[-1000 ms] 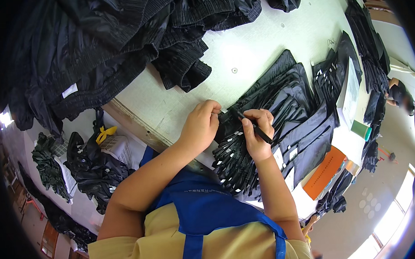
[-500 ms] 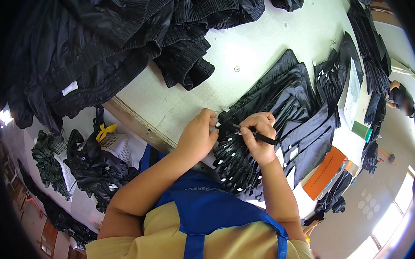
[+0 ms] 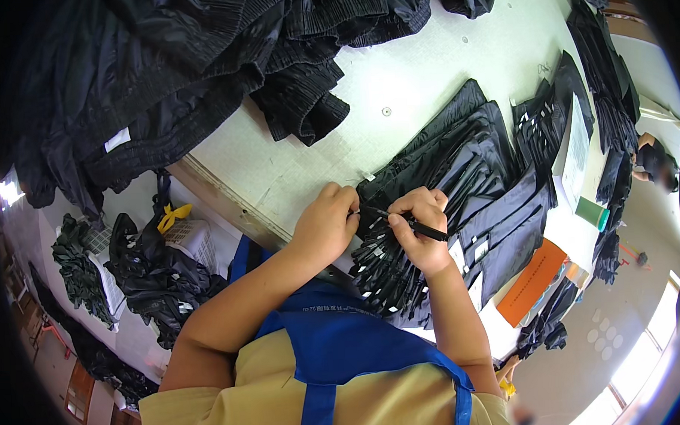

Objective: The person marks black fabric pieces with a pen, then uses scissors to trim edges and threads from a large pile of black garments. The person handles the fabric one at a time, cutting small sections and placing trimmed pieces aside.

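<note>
A fanned stack of folded black garments (image 3: 458, 152) lies on the pale table in front of me, with many small white labels along its near-left edge. My left hand (image 3: 327, 222) is closed at the upper-left corner of that stack, thumb and forefinger pinching the edge of a black garment. From the right, my right hand (image 3: 421, 228) grips a slim black pen (image 3: 429, 232) between thumb and fingers. Its thin tip points left, close to my left fingertips. Whether the tip touches the cloth is too small to tell.
A large heap of black garments with gathered elastic edges (image 3: 200, 60) covers the far left. White baskets (image 3: 191, 240) of dark cloth stand below the table edge (image 3: 220, 198). To the right are an orange card (image 3: 532, 282), a green object (image 3: 592, 213) and a person (image 3: 656, 164).
My right hand and the pen have shifted slightly left, toward my left hand. The white label seen at my left fingertips before no longer shows there.
</note>
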Motion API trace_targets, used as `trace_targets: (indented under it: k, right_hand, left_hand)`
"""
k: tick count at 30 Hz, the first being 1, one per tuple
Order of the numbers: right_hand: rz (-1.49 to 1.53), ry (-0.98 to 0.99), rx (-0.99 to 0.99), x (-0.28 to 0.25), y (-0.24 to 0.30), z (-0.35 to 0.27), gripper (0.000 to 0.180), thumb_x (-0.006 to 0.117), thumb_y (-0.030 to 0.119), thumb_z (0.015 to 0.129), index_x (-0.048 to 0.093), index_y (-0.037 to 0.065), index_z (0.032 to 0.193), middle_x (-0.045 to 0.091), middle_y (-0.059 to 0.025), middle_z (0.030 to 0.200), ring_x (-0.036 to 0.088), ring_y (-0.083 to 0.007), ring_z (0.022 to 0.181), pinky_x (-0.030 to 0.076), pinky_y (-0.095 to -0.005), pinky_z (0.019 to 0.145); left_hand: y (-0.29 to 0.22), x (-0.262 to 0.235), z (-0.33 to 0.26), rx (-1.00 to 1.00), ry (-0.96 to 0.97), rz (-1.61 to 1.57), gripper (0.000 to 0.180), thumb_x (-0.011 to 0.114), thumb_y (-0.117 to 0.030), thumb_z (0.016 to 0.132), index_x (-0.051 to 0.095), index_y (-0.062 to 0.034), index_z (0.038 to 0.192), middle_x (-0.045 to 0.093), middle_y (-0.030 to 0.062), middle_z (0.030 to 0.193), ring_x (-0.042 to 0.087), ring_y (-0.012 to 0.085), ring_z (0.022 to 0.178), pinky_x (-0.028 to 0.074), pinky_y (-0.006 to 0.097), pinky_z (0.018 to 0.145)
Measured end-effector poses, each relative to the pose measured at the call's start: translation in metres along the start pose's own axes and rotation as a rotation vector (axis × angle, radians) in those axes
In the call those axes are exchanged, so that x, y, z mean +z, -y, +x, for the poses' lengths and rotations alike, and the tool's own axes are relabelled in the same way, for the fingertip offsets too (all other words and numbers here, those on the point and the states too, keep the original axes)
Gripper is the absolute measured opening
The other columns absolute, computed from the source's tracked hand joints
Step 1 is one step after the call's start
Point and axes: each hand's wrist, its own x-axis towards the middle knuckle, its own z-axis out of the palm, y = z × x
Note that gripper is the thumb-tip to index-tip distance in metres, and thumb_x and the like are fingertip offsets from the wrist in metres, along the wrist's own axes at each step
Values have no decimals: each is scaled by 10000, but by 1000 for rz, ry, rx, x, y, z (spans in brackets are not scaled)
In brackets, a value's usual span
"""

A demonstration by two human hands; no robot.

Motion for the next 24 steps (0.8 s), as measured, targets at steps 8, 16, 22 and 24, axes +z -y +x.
trace_targets:
  k: [8,16,22,24]
  right_hand:
    - [-43,0,-15,2,2,-4,97,718,125,680,639,110,735,558,7,726,514,-166,778,278,-355,823]
    - [-100,-3,-35,8,5,-5,122,740,141,667,654,116,748,542,-6,716,518,-172,785,278,-356,816]
    - [-120,-3,-65,8,2,-6,128,727,126,683,645,104,778,573,-15,746,542,-184,790,296,-367,814]
    - [-107,-25,-55,8,1,-7,151,724,132,708,642,97,830,606,-18,791,552,-193,803,304,-370,821]
  left_hand:
    - [9,-1,4,-123,-31,-262,44,627,-17,822,593,-14,851,631,70,717,603,151,606,461,283,548]
    - [9,-4,8,-237,58,-352,31,604,-6,839,606,20,856,646,60,726,620,114,621,486,253,572]
    - [11,-3,7,-245,59,-349,34,596,-3,837,601,21,860,641,57,722,618,115,624,484,253,575]
    - [11,-2,7,-251,58,-355,30,595,-8,836,596,13,858,635,55,715,615,120,627,480,261,577]
